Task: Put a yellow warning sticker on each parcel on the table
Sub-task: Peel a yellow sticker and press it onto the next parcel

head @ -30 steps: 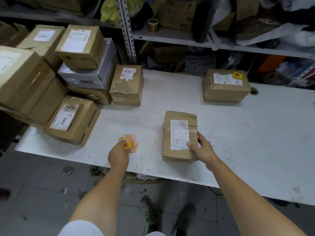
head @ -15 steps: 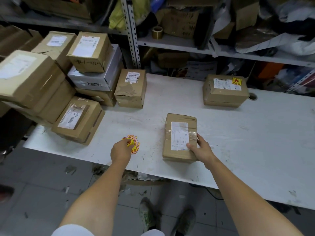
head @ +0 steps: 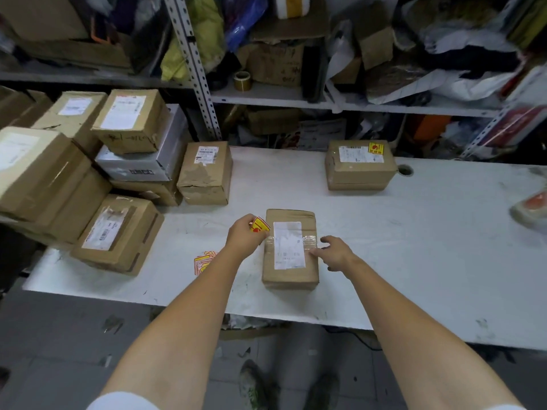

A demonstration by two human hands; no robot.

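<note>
Left hand [head: 245,235] pinches a yellow-and-red warning sticker [head: 260,225] over the top-left corner of the small brown cardboard parcel [head: 289,276] near the front of the white table [head: 414,247], probably for placing beside its label. Right hand [head: 336,253], fingers loosely spread, touches the parcel's right edge, likely steadying it.

Reaching forward with both bare arms, pinching a yellow sticker [head: 260,227] in the curled left hand [head: 244,236], holding the right hand [head: 334,251] palm down, fingers loosely spread.
</note>
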